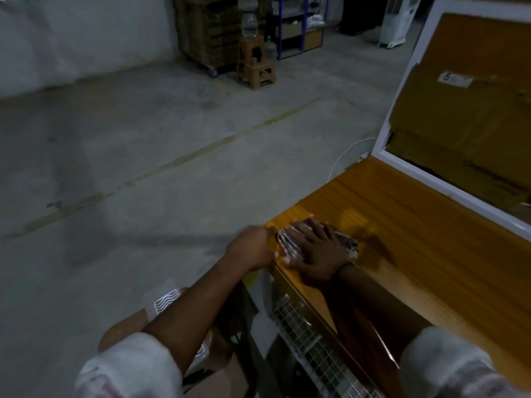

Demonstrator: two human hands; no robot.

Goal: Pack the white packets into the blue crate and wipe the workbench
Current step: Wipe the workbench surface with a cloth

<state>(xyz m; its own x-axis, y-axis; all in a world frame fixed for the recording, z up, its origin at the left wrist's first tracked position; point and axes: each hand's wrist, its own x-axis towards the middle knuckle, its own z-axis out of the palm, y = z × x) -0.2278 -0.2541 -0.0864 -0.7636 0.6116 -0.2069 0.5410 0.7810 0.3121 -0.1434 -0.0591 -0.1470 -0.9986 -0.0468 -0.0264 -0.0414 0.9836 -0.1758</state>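
On the near-left bench corner: cloth (283, 241) lay flat on the workbench (416, 254) — striped, white and purple as far as the blur allowed.
Right hand (316, 251): palm down on the cloth, fingers straight and spread, pressing it to the wood; curled round nothing.
Left hand (250, 248): sat against the bench edge just beside the cloth, back of hand to camera. Fingers hidden, so I couldn't tell whether it gripped the edge, cupped below it or held nothing.
White packet (163, 300): one pale packet with a wavy print showed beside the left forearm, off the bench, on what looked like a brown carton (123, 330); partly covered.
Blue crate: not in view.
Step, my read: wipe phase, working the corner.
Cloth handling: judged soft, limp, light — would bunch or fold under a sideways push. Flat-palm pressure over its middle looked the right hold; pinch an edge only to lift it.
Packet handling: judged light, probably slick film, apt to slide or crumple. Take it by the long edges or scoop from below, not by one corner.
Under the bench: wire mesh shelf (301, 340).
Behind the bench: cardboard sheet (459, 110) in a white frame.
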